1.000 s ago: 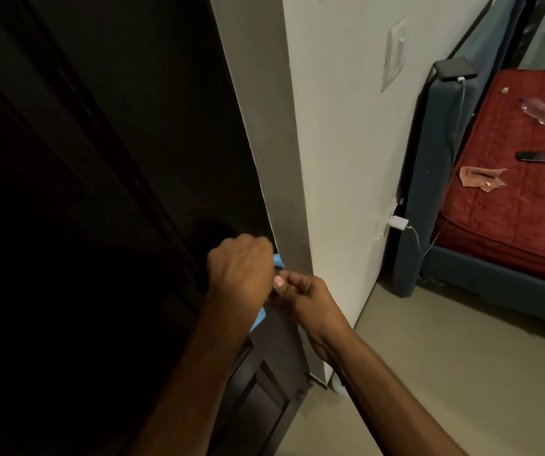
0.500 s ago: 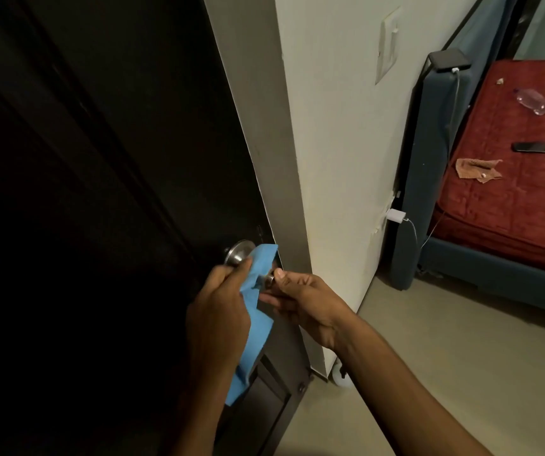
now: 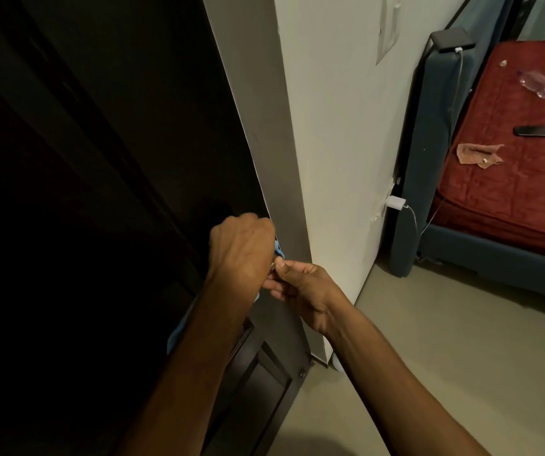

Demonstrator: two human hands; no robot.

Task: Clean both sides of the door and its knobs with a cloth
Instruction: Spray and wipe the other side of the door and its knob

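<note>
since half a second ago the left hand (image 3: pixel 241 248) has closed back over the knob, curling the soft, light blue cloth (image 3: pixel 279 250) round it at the door (image 3: pixel 100 192) edge, while the right hand (image 3: pixel 300 284) pinches just beside it; on what, i cannot tell.

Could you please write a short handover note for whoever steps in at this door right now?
Left hand: curled over the knob area on the dark door, blue cloth in its grip; knob hidden.
Right hand: fingers curled at the door edge beside the cloth; what it holds cannot be told.
Done: cannot be judged from this view.
Left: finish this knob, then the other knob and both door faces.
</note>
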